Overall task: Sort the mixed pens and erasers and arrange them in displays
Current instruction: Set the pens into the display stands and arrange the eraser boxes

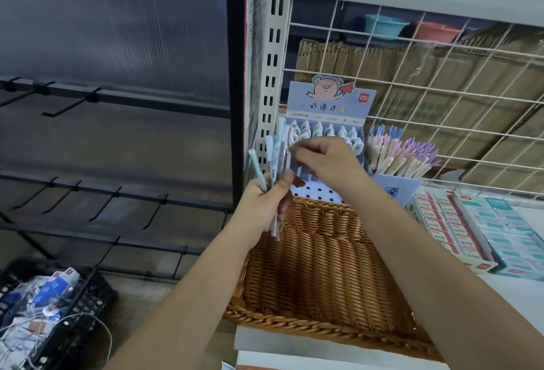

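Note:
My left hand (262, 202) grips a bunch of pale pens (275, 154), held upright above the left rim of a wicker basket (318, 266). My right hand (326, 160) reaches across to the bunch, its fingertips pinching the upper part of one pen. Right behind my hands stands a blue pen display (326, 113) with a cartoon pig card, its slots partly filled with white-capped pens. A second holder (400, 154) to its right carries pink, purple and blue pens. Boxes of erasers (471, 228) lie on the shelf at the right.
A white wire grid (426, 81) backs the shelf, with cardboard behind it. The slotted shelf post (272, 60) rises just left of the display. Black hook rails (88, 193) fill the left. A black crate (50, 310) of mixed stationery sits on the floor, lower left.

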